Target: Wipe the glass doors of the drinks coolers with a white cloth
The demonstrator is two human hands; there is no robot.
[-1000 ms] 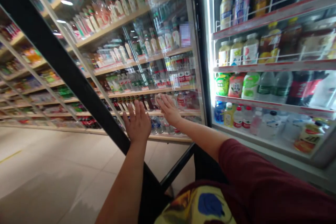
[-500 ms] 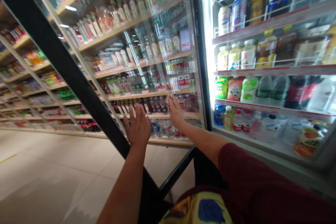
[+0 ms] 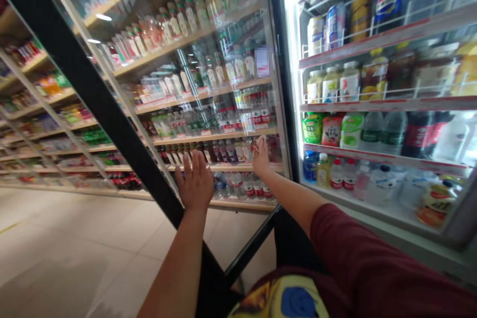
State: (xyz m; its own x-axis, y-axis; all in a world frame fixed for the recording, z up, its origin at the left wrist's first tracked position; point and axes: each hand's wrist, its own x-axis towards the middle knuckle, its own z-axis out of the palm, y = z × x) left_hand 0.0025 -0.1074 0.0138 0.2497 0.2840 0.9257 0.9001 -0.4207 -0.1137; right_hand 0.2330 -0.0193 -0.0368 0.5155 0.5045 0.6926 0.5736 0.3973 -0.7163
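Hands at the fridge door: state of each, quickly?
Left hand: open, flat on the glass door.
Right hand: on the door; grip cannot be told.

Both arms reach forward, bare along the whole forearm. The left forearm rises from the lower middle of the view, its wrist bent back. The left grip (image 3: 196, 185) stands flat and spread, palm facing away, fingers pointing up and thumb out to the left. The right arm comes in from the lower right, nearly straight, and stretches farther out and higher than the left. The right grip (image 3: 261, 158) is seen edge-on, fingers extended upward and held together, none curled; its fingertips are blurred.
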